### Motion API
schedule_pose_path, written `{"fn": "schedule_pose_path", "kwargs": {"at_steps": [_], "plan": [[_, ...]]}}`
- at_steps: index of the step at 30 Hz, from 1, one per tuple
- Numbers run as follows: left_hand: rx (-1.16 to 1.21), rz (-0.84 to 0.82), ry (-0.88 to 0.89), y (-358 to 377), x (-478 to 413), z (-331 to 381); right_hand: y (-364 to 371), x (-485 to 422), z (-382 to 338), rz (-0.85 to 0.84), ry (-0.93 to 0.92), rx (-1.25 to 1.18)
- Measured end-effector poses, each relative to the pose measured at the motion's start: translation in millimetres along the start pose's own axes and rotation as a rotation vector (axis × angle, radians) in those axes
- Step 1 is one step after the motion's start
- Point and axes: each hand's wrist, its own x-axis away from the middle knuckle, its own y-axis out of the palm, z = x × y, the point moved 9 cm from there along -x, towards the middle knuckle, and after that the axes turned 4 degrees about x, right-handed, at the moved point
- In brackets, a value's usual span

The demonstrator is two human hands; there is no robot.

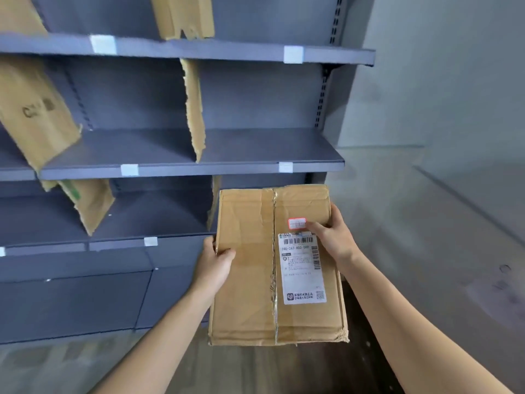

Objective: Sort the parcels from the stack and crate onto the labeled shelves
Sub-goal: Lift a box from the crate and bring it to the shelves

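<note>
I hold a flat brown cardboard parcel in front of me, its taped top facing up. A white shipping label and a small red-edged sticker sit on its right half. My left hand grips the parcel's left edge, thumb on top. My right hand grips the right edge, thumb lying beside the red sticker. The parcel hovers before the lower right end of the grey shelf unit.
The shelves are split into bays by torn cardboard dividers, with small white labels on the shelf fronts. A cardboard sheet leans in the left bay. A grey wall and floor lie to the right.
</note>
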Motion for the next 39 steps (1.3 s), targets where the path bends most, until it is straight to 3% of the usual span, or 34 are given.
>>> {"fn": "schedule_pose_path", "kwargs": {"at_steps": [11, 18, 22, 28, 39], "plan": [[0.085, 0.155, 0.033, -220.9, -18.0, 4.0, 193.1, 25.3, -104.2, -0.08, 0.001, 0.032], [0.046, 0.168, 0.109, -312.6, -31.2, 2.7, 283.6, 39.0, -130.3, -0.137, 0.002, 0.082], [0.008, 0.182, 0.171, -342.3, -43.9, 10.3, 307.4, 39.4, -148.2, -0.101, -0.041, 0.138], [0.017, 0.218, 0.13, -369.4, -86.6, 25.0, 325.9, 7.9, -174.7, -0.041, -0.023, 0.14], [-0.004, 0.186, 0.222, -379.1, -178.0, 90.9, 359.3, -96.1, -222.1, -0.161, -0.106, 0.128]]}}
